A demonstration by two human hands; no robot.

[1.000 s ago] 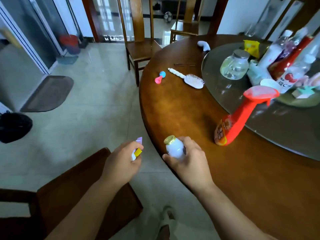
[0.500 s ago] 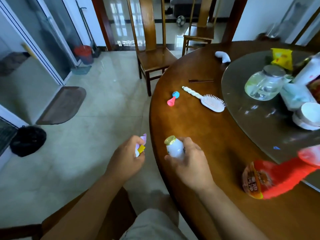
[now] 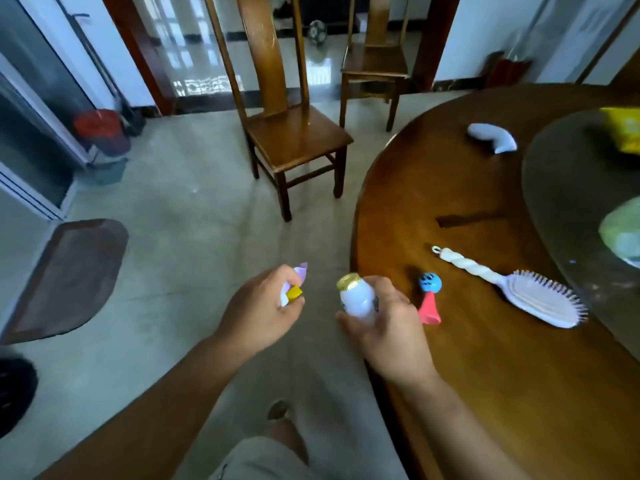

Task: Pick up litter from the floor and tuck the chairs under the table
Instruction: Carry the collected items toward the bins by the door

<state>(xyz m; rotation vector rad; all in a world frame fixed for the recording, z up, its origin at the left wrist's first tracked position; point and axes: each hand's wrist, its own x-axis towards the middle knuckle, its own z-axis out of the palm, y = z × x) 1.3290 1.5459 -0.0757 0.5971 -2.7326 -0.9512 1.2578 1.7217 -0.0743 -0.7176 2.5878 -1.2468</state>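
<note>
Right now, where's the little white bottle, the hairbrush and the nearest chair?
little white bottle (image 3: pixel 357 300), head view, on its white body.
hairbrush (image 3: pixel 540 299), head view, on the bristle head.
nearest chair (image 3: pixel 294 135), head view, on its seat.

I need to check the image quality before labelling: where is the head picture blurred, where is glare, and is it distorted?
Head view: the yellow packet and the right edge are smeared by motion blur; the left hand, right hand and hairbrush stay fairly sharp. Window glare whitens the far floor behind the nearer chair. Wide-angle distortion tilts the door frames outward.
</note>
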